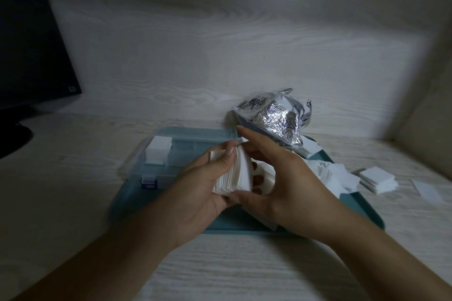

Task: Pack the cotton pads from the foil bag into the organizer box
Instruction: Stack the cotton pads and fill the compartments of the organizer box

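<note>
Both hands hold one stack of white square cotton pads (pixel 236 173) above the teal tray (pixel 234 223). My left hand (pixel 208 188) grips the stack from the left, thumb on top. From the right, my right hand (pixel 276 178) pinches it, thumb under the stack and forefinger along its upper edge. The clear organizer box (pixel 181 151) stands open on the tray's left part, with a block of pads (pixel 158 153) in its left compartment. Behind the hands, at the tray's far right, lies the crumpled foil bag (pixel 276 118).
Loose cotton pads (pixel 325 173) lie heaped on the tray's right side. A small stack of pads (pixel 378 179) sits on the wooden desk to the right, beside a single flat pad (pixel 428 192). A dark monitor (pixel 31 56) stands at the far left.
</note>
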